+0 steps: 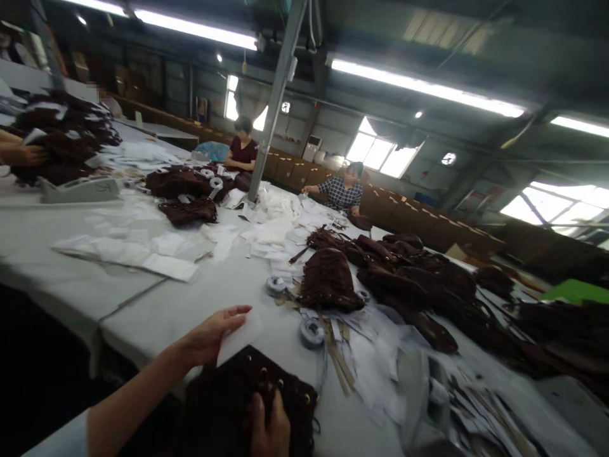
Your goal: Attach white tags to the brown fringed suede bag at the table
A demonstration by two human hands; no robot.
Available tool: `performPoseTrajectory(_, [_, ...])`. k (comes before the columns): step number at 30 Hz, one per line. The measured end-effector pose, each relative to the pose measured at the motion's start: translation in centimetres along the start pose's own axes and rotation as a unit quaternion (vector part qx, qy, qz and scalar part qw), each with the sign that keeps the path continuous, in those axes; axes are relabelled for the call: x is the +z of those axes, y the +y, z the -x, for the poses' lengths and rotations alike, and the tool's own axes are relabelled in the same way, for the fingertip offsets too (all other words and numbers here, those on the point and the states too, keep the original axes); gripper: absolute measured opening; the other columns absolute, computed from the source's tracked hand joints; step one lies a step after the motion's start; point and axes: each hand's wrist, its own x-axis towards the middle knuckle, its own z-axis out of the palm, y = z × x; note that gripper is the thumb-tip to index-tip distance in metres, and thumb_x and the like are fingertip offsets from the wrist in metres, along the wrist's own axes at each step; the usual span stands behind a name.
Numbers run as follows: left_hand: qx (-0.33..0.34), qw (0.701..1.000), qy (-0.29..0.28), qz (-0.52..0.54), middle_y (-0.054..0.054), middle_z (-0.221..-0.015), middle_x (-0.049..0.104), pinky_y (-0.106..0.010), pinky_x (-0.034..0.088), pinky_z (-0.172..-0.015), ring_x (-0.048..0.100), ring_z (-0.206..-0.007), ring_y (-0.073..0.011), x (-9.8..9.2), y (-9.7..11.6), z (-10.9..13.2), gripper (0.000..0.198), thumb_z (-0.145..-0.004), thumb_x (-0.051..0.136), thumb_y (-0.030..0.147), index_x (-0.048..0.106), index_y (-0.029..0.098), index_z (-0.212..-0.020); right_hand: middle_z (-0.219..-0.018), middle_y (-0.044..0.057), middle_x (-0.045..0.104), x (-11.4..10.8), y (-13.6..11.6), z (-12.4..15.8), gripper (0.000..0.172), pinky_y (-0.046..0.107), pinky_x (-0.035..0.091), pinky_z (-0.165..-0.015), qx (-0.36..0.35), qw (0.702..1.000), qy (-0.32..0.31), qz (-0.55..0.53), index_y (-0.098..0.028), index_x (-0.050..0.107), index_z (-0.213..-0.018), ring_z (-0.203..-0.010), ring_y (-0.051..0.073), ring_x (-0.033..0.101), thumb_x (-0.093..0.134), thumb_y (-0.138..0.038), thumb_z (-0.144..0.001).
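My left hand [219, 331] is closed on a thin white sheet [240, 336], its fingers over the sheet's upper left edge. Below it, a dark brown bag [219, 400] with brass eyelets along its top lies at the table's near edge. The sheet's lower corner meets the bag's top edge. My right hand [271, 425] is on the bag, thumb up, fingers curled at the eyelets and partly hidden against the dark material. A roll of pale tape [311, 332] lies just right of the bag, and a fringed brown bag [329, 279] sits farther back.
A grey tape dispenser [423, 400] stands at the right among paper strips. Brown bags [419, 273] are heaped behind it. White sheets [271, 222] cover the middle around a metal post [278, 95]. Co-workers [342, 190] sit across the table [143, 324]; another person's hand [23, 154] shows far left.
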Motion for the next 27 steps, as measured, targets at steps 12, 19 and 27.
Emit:
performPoseTrajectory(12, [0.062,0.953,0.025,-0.296,0.003,-0.065,0.052,-0.023,0.033,-0.053,0.046,-0.058,-0.0121,-0.3,-10.6,5.1,0.037,-0.078,0.058,0.054,0.052,0.017,-0.076,-0.064,0.005,0.068,-3.7,-3.3,-1.1,0.044,0.028,0.051,-0.053,0.128,0.968,-0.037,-0.211,-0.012,0.071,-0.085,-0.06,0.02,0.063,0.072,-0.05,-0.063])
performPoseTrajectory(19, [0.15,0.903,0.053,-0.399,-0.001,-0.07,0.058,-0.027,0.037,-0.064,0.052,-0.068,-0.0171,0.5,-11.2,4.5,0.034,-0.086,0.045,0.047,0.054,0.018,-0.071,-0.066,0.006,0.069,-4.2,-4.6,-1.2,0.06,0.021,0.04,-0.039,0.199,0.961,0.003,-0.194,-0.006,0.059,-0.113,-0.045,0.014,0.058,0.067,-0.046,-0.069])
performPoseTrajectory(27, [-0.017,0.998,-0.048,-0.037,-0.001,-0.071,0.06,-0.02,0.038,-0.055,0.052,-0.059,-0.011,2.9,-11.2,4.9,0.042,-0.074,0.066,0.052,0.062,0.013,-0.088,-0.109,0.012,0.069,-2.2,-4.8,2.2,0.041,0.031,0.049,-0.087,0.038,0.998,0.004,0.047,-0.014,0.067,-0.112,-0.101,0.027,0.064,0.054,-0.039,-0.082])
